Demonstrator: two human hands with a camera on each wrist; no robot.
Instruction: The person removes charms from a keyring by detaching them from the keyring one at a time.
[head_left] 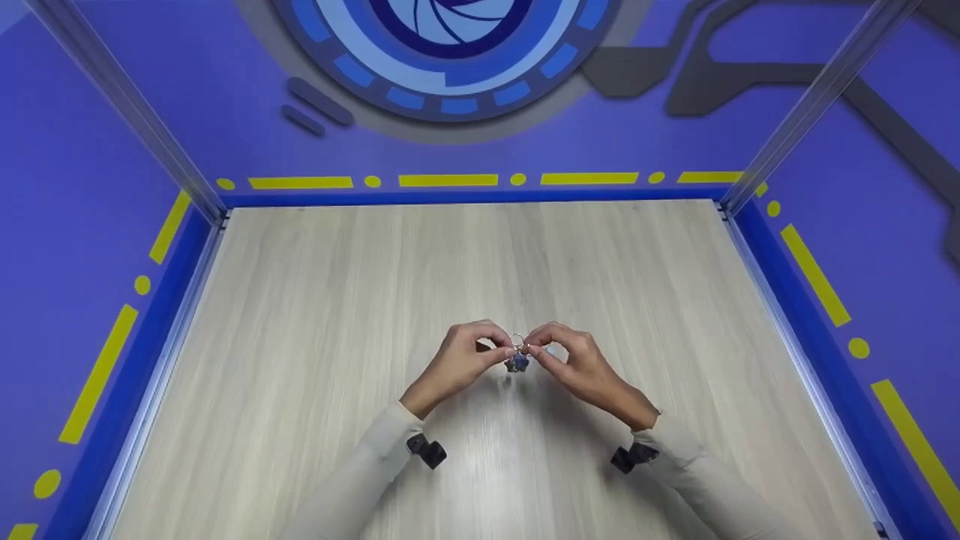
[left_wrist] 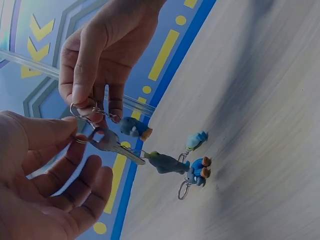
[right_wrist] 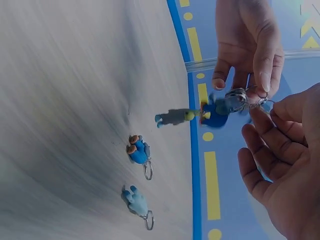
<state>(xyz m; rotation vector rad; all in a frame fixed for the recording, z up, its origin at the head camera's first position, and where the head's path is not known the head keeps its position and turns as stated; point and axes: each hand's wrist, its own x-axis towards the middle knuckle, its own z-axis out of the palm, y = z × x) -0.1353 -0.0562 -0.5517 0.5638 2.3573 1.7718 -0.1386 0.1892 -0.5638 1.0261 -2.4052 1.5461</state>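
Observation:
Over the table my left hand [head_left: 466, 358] and right hand [head_left: 581, 364] meet, thumb and fingers of each pinching at a metal key ring [head_left: 517, 341]. In the left wrist view a silver key [left_wrist: 116, 145] hangs beside the left fingertips. A small blue figurine charm [left_wrist: 134, 128] with orange feet dangles by a chain from below the right hand. Lower hangs a grey-green figurine [left_wrist: 167, 163]. On the tabletop beyond lie a light blue figurine keychain [right_wrist: 135, 201] and a blue one with brown feet [right_wrist: 139, 150], each with its own ring.
The wood-grain table [head_left: 337, 300] is bordered by blue panels [head_left: 480, 161] with yellow marks at the back and both sides. Metal posts [head_left: 810, 112] stand at the back corners. A black wrist camera [head_left: 427, 450] sits on each sleeve.

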